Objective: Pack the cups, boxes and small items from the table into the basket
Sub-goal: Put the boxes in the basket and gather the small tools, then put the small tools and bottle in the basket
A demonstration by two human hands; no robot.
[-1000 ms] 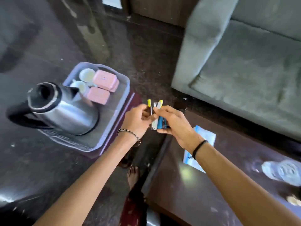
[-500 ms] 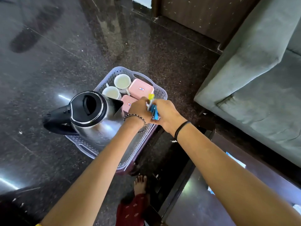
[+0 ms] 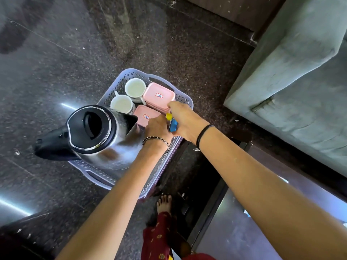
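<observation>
Dark polished stone floor [image 3: 56, 59] w/ light streaks at 9 o'clock. Grey-green sofa [image 3: 293, 76] at 2 o'clock, dark wood panel [image 3: 221, 10] at 12. Glossy dark surface [image 3: 249, 231] at 5 o'clock, edge only in view; small blue-white scraps on it near frame edge, too small to ID.

Lavender perforated basket [image 3: 185, 102] on floor, centre frame. Inside: steel kettle [image 3: 105, 136] w/ black lid and handle at 9 o'clock side; two white cups [image 3: 135, 88] at 12 end, touching each other; two pink boxes [image 3: 158, 95] just beside cups, each w/ small label on lid.

Both arms stretched fwd and down over basket's 3 o'clock side. Left hand [image 3: 156, 129], beaded bracelet on wrist, knuckles up, fingers curled at near pink box's edge; grip state: can't tell, fingertips hidden. Right hand [image 3: 185, 121], black band on wrist, grip clenched round small blue items [image 3: 173, 125] w/ yellow tip, held just above basket between the two hands, touching both. Exact kind of item unclear.

Bare foot [image 3: 164, 202] and red patterned trouser leg at 6 o'clock, between basket and surface.
</observation>
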